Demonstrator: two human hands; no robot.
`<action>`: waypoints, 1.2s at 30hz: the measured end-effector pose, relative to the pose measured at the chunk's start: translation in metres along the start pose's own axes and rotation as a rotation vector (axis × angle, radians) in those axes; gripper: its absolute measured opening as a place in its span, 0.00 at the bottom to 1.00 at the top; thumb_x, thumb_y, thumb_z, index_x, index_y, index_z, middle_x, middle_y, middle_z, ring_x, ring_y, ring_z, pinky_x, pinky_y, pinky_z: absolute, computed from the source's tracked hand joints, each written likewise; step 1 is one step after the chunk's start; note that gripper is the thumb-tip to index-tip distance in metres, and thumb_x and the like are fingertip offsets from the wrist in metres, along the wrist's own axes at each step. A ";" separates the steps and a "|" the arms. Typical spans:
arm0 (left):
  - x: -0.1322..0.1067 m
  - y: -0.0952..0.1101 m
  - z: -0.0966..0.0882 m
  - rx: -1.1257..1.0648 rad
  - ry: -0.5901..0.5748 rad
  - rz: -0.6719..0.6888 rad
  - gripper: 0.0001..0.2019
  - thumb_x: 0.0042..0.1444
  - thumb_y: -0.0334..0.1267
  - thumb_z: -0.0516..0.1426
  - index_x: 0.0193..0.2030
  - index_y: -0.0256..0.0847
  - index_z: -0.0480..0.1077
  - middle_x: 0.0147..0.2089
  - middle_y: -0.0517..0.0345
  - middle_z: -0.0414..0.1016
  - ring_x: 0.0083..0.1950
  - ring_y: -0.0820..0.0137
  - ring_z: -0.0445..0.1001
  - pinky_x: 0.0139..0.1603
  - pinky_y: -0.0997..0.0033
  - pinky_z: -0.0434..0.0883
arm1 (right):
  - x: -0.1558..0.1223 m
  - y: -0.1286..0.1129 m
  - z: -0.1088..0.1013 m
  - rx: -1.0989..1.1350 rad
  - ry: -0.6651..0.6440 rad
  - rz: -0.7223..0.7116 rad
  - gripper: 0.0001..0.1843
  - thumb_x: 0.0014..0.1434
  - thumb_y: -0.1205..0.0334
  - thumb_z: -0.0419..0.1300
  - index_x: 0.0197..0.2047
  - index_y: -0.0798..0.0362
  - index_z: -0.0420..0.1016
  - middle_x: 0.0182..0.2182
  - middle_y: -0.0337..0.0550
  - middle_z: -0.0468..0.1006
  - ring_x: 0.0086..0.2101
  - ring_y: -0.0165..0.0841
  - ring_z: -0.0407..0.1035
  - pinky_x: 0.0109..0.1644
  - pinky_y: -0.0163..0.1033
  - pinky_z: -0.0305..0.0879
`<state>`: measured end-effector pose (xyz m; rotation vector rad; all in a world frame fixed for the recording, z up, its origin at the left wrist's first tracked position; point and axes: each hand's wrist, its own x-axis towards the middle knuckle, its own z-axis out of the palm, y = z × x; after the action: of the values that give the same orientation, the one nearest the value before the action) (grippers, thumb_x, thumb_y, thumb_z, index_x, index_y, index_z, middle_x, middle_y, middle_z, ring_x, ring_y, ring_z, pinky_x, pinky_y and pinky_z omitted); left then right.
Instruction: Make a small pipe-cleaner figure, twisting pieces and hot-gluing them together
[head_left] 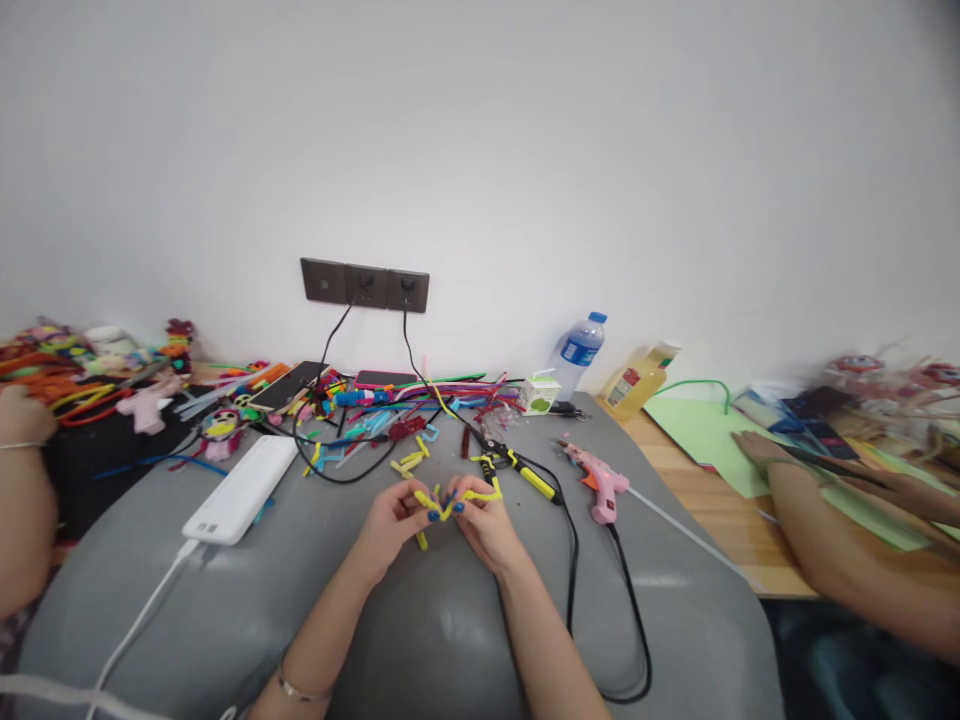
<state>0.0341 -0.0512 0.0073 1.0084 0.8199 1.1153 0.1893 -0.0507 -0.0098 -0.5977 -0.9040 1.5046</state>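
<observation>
Before a white wall [525, 150], your grey table [690, 620] spreads beneath a bent yellow stem piece [424, 498], which your left hand [390, 525] and right hand [484, 530] pinch between thumbs and fingers, thumbs close together. Just beyond lie short yellow bits [409, 461]; yellow-and-black pliers [534, 480] lie near your right hand, a pink glue gun [604, 482] farther right.

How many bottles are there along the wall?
2: a clear plastic blue-capped bottle, right of centre, and a yellow pale-capped bottle just right of it. Others may be hidden.
</observation>
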 end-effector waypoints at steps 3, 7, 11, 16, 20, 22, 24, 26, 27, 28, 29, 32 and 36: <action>0.000 0.005 0.001 0.052 -0.098 -0.055 0.17 0.37 0.42 0.72 0.26 0.36 0.71 0.22 0.62 0.72 0.24 0.76 0.67 0.25 0.78 0.64 | -0.001 0.000 -0.001 -0.015 -0.040 0.003 0.13 0.41 0.56 0.76 0.26 0.51 0.79 0.26 0.36 0.69 0.27 0.29 0.63 0.31 0.33 0.59; 0.001 0.008 -0.001 0.093 -0.215 -0.112 0.17 0.37 0.41 0.72 0.26 0.36 0.69 0.23 0.63 0.71 0.24 0.76 0.67 0.26 0.78 0.63 | -0.001 0.001 -0.003 -0.064 -0.066 0.037 0.16 0.39 0.50 0.76 0.26 0.51 0.81 0.24 0.38 0.69 0.27 0.30 0.61 0.30 0.34 0.57; 0.004 0.008 -0.006 0.040 -0.331 -0.175 0.20 0.38 0.39 0.72 0.29 0.38 0.64 0.23 0.65 0.70 0.23 0.78 0.67 0.26 0.79 0.62 | -0.002 0.002 -0.004 -0.124 -0.113 0.038 0.16 0.41 0.48 0.75 0.24 0.51 0.81 0.24 0.39 0.70 0.29 0.32 0.64 0.32 0.35 0.59; 0.010 0.007 -0.011 -0.030 -0.451 -0.200 0.27 0.35 0.35 0.73 0.32 0.41 0.57 0.26 0.70 0.68 0.23 0.80 0.66 0.24 0.82 0.59 | -0.002 0.000 -0.003 -0.222 -0.183 0.074 0.12 0.44 0.51 0.74 0.28 0.50 0.83 0.30 0.41 0.75 0.34 0.34 0.67 0.38 0.37 0.64; 0.013 0.005 -0.015 0.002 -0.491 -0.191 0.27 0.34 0.34 0.73 0.31 0.41 0.58 0.28 0.70 0.65 0.23 0.82 0.64 0.23 0.83 0.56 | -0.001 -0.001 -0.004 -0.242 -0.240 0.084 0.13 0.45 0.50 0.73 0.29 0.50 0.83 0.35 0.42 0.76 0.35 0.34 0.68 0.40 0.38 0.66; 0.013 0.006 -0.016 0.017 -0.498 -0.202 0.27 0.35 0.34 0.73 0.31 0.41 0.58 0.26 0.71 0.64 0.23 0.82 0.63 0.23 0.83 0.56 | -0.001 -0.001 -0.004 -0.238 -0.259 0.103 0.13 0.45 0.50 0.73 0.28 0.52 0.82 0.32 0.41 0.75 0.33 0.33 0.68 0.39 0.37 0.65; 0.012 0.007 -0.015 0.027 -0.477 -0.214 0.26 0.37 0.36 0.73 0.32 0.41 0.59 0.25 0.70 0.67 0.23 0.80 0.65 0.24 0.82 0.58 | -0.001 0.000 -0.003 -0.205 -0.233 0.108 0.14 0.45 0.51 0.74 0.27 0.53 0.80 0.29 0.39 0.73 0.30 0.31 0.66 0.36 0.35 0.63; 0.011 0.009 -0.013 0.044 -0.401 -0.204 0.23 0.41 0.39 0.71 0.34 0.41 0.61 0.26 0.66 0.71 0.25 0.77 0.69 0.27 0.80 0.62 | 0.000 0.001 -0.002 -0.150 -0.151 0.090 0.15 0.45 0.52 0.74 0.27 0.53 0.77 0.26 0.36 0.72 0.27 0.29 0.65 0.32 0.33 0.61; 0.011 0.010 -0.012 0.058 -0.350 -0.180 0.21 0.43 0.41 0.70 0.35 0.40 0.62 0.27 0.64 0.73 0.27 0.75 0.70 0.29 0.78 0.63 | 0.000 0.002 -0.001 -0.121 -0.100 0.075 0.16 0.45 0.53 0.74 0.28 0.52 0.75 0.25 0.35 0.71 0.25 0.28 0.64 0.30 0.32 0.60; 0.011 0.010 -0.011 0.077 -0.305 -0.148 0.19 0.44 0.43 0.69 0.36 0.40 0.65 0.29 0.61 0.75 0.28 0.74 0.71 0.30 0.77 0.65 | 0.000 0.003 -0.001 -0.095 -0.048 0.062 0.16 0.45 0.53 0.74 0.29 0.52 0.74 0.24 0.34 0.70 0.24 0.27 0.63 0.29 0.32 0.59; 0.011 0.009 -0.009 0.098 -0.276 -0.116 0.18 0.46 0.45 0.68 0.37 0.39 0.67 0.31 0.59 0.75 0.29 0.73 0.72 0.30 0.76 0.66 | 0.000 0.004 -0.001 -0.072 -0.003 0.054 0.17 0.46 0.53 0.74 0.30 0.51 0.72 0.22 0.33 0.69 0.22 0.26 0.62 0.27 0.31 0.58; 0.011 0.005 -0.008 0.160 -0.261 -0.050 0.18 0.48 0.47 0.67 0.38 0.36 0.72 0.33 0.55 0.76 0.31 0.72 0.72 0.30 0.74 0.68 | 0.001 0.006 -0.001 -0.047 0.088 0.039 0.20 0.46 0.52 0.74 0.31 0.50 0.68 0.20 0.30 0.68 0.19 0.25 0.61 0.24 0.30 0.55; 0.012 0.001 -0.010 0.193 -0.232 -0.030 0.17 0.47 0.47 0.67 0.36 0.36 0.72 0.31 0.58 0.74 0.31 0.72 0.70 0.29 0.75 0.68 | 0.002 0.008 -0.001 -0.111 0.117 -0.001 0.21 0.46 0.50 0.73 0.30 0.51 0.66 0.18 0.30 0.68 0.18 0.25 0.59 0.22 0.29 0.54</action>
<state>0.0277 -0.0376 0.0040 1.2570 0.7616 0.8857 0.1856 -0.0483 -0.0166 -0.7581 -0.9015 1.4102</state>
